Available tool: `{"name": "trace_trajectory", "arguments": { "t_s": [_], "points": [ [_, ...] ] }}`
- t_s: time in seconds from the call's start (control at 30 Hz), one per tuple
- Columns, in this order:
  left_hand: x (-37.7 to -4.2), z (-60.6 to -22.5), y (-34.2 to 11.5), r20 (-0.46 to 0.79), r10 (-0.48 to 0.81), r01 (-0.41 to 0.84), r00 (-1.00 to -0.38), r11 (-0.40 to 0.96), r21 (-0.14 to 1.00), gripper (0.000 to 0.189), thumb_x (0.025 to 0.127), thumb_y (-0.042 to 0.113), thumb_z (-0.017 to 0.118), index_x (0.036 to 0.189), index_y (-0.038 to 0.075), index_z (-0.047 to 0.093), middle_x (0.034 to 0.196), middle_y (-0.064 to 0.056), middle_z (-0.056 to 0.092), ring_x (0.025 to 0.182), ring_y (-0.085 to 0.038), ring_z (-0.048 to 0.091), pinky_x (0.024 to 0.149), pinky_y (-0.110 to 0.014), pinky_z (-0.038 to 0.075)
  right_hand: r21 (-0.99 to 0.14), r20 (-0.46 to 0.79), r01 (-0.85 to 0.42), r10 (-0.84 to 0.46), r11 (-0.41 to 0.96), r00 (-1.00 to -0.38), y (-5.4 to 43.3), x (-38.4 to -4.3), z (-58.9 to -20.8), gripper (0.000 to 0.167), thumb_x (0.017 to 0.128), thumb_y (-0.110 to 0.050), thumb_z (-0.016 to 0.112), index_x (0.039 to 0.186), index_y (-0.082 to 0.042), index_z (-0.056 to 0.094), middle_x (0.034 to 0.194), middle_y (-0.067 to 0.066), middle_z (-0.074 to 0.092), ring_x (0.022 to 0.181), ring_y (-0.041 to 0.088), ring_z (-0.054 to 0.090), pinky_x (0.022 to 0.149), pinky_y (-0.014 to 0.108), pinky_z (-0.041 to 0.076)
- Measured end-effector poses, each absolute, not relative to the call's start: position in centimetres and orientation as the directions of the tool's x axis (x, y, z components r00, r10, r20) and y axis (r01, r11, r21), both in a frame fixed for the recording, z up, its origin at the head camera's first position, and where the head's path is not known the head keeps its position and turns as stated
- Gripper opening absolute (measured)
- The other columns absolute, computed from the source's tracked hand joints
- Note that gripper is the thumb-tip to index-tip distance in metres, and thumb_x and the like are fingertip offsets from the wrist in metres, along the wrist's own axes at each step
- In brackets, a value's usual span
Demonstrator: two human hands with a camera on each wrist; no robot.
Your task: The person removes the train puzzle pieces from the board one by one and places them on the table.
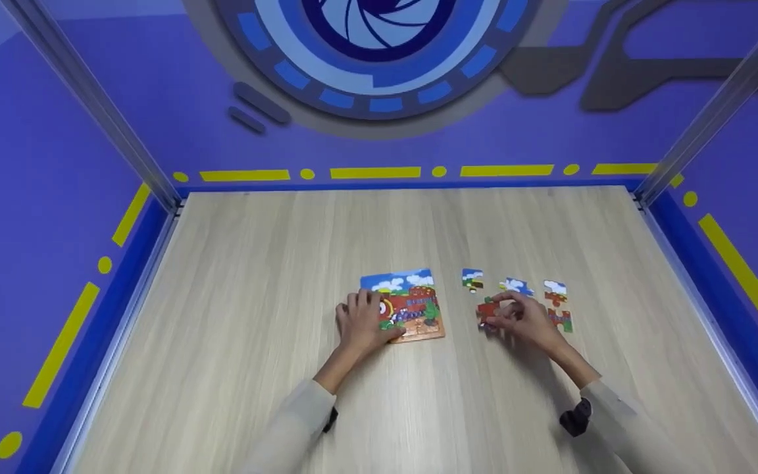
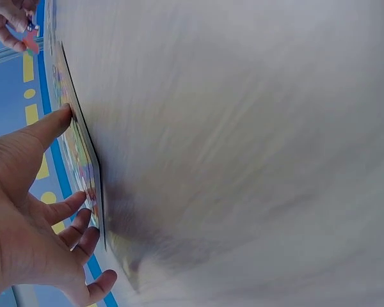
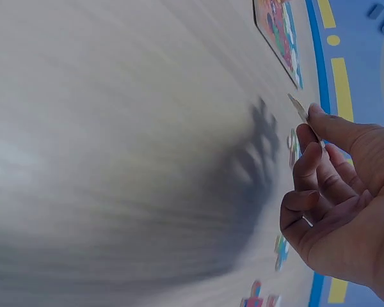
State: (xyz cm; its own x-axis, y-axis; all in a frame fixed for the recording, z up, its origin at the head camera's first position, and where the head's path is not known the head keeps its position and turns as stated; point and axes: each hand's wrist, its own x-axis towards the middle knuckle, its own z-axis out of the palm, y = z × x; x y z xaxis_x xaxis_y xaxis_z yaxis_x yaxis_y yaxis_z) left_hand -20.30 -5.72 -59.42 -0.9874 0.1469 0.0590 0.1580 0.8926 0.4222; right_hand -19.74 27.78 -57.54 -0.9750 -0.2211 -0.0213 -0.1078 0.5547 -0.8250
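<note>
A square jigsaw puzzle (image 1: 412, 306) with a colourful train picture lies flat on the table. My left hand (image 1: 361, 322) rests spread over its left side. In the left wrist view, the left thumb and fingertips touch the puzzle's top and edge. To the right, my right hand (image 1: 531, 321) pinches a red jigsaw piece (image 1: 486, 311) between thumb and fingers. The right wrist view shows that piece (image 3: 301, 110) edge-on, above the table with the hand's shadow below. Part of the puzzle's left side is hidden under the left hand.
Several loose jigsaw pieces lie around the right hand: one with sky and green (image 1: 472, 278), a cloud piece (image 1: 517, 286), another cloud piece (image 1: 555, 288) and a red-green one (image 1: 562, 319). Blue-purple walls (image 1: 379, 155) enclose the wooden table (image 1: 254, 263) at back and sides.
</note>
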Motion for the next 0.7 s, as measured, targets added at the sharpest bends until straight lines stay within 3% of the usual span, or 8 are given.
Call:
{"name": "trace_trajectory", "arguments": {
  "t_s": [0.47,0.7],
  "points": [
    [-20.4,-59.4,-5.7,0.053,0.135,0.145,-0.989,0.895,0.423,0.076,0.076,0.050,0.086,0.132,0.009,0.058,0.128,-0.014,0.052,0.118,-0.033,0.045,0.101,-0.058,0.034,-0.778,-0.051,-0.058,-0.155,0.626,-0.987,30.4,-18.9,-58.2,0.040,0.089,-0.008,0.077,0.124,0.004,0.063,0.081,0.011,0.071,0.063,0.007,0.057,0.056,0.020,0.045],
    [-20.4,-59.6,-5.7,0.053,0.129,0.140,-0.990,0.891,0.432,0.076,0.075,0.051,0.087,0.131,0.009,0.058,0.126,-0.014,0.052,0.117,-0.033,0.045,0.100,-0.059,0.034,-0.706,-0.058,-0.031,-0.101,0.707,-0.993,30.7,-18.4,-58.4,0.040,0.090,-0.011,0.077,0.125,0.000,0.062,0.081,0.009,0.076,0.067,0.009,0.061,0.060,0.019,0.041]
  ]
}}
